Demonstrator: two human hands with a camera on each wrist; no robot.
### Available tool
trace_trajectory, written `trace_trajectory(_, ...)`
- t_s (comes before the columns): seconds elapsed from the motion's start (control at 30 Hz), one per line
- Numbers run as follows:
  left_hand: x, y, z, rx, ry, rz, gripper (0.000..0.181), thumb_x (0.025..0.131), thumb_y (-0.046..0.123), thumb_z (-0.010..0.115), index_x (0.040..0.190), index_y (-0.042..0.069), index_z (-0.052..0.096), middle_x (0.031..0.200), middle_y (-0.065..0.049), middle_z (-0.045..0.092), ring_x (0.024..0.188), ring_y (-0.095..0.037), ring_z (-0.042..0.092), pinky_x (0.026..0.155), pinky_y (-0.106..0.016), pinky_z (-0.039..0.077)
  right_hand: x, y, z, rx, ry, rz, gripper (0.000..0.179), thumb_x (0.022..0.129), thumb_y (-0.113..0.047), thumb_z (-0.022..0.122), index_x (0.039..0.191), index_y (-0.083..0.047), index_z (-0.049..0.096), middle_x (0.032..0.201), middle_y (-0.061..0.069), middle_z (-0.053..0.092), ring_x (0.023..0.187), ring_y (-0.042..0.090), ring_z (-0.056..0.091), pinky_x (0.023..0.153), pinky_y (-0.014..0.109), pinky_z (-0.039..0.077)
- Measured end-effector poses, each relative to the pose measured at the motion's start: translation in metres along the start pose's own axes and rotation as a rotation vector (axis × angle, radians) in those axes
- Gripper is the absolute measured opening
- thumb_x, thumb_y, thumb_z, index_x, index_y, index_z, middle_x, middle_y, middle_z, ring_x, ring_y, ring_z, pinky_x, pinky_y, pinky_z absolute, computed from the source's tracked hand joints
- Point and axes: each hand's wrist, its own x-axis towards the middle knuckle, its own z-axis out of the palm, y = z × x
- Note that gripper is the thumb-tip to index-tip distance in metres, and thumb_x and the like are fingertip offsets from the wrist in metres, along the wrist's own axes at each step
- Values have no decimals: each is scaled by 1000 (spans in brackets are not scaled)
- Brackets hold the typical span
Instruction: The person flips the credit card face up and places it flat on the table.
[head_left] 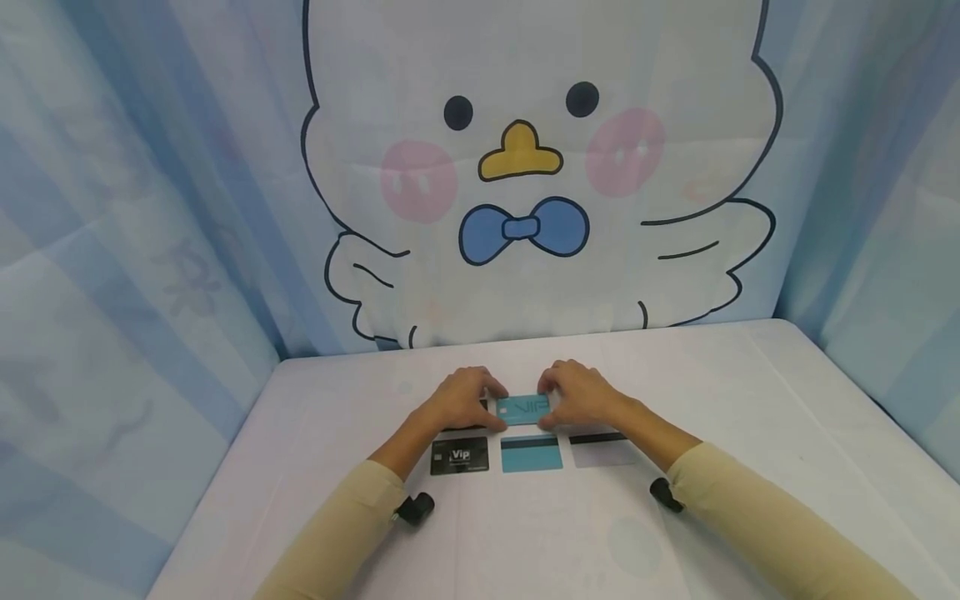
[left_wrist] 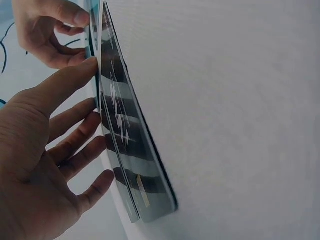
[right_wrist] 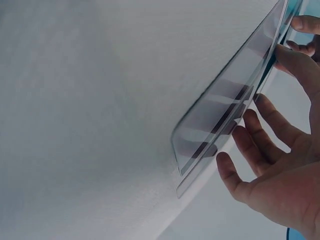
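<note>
A light blue VIP card (head_left: 522, 409) lies in the back row of cards, between both hands. My left hand (head_left: 461, 398) pinches its left end, thumb at the near corner and forefinger at the far one. At the opposite end, my right hand (head_left: 579, 393) grips the card the same way, between thumb and forefinger. Beneath the left hand, a dark card (left_wrist: 122, 185) is partly covered in the head view. Another card (right_wrist: 192, 181) shows under the right hand's fingers in the right wrist view. The other fingers of both hands are loosely bent.
In the front row lie a black Vip card (head_left: 460, 456), a blue card with a dark stripe (head_left: 532, 456) and a pale card with a black stripe (head_left: 603, 453), partly behind the right forearm. The white tabletop (head_left: 555, 533) meets a printed curtain (head_left: 525, 300) at the back.
</note>
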Motion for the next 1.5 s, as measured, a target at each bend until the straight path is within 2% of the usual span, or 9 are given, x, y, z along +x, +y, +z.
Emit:
trace_trajectory(0.37,3,0,-1,-11,-19,-43,53,78,36,91,126,19,75,121,2,73,103,-17,59,92,-38,51,1,-4,-3,11,-29,16,45,78,-36,89,114,-14,71,113,3,64,104,22,55,100,50,49)
trace_trajectory(0.73,3,3,-5,-1,-41,-57,56,77,37,92,127,19,74,125,0,73,105,-18,62,97,-41,53,1,-4,-3,23,-33,18,47,78,-36,90,114,-13,71,113,3,65,104,22,56,99,50,50)
trace_trajectory(1.23,4,7,-7,22,-37,-68,55,77,36,92,127,18,75,125,-2,73,104,-18,63,100,-42,52,-1,-4,-4,60,-16,19,43,79,-31,89,113,-11,71,112,3,65,105,24,54,100,48,50)
trace_trajectory(1.5,3,7,-5,6,-32,-80,55,78,34,91,127,18,74,127,-2,73,104,-18,63,100,-41,52,0,-2,-3,70,-27,24,43,80,-29,88,114,-11,71,113,4,66,106,24,54,101,48,50)
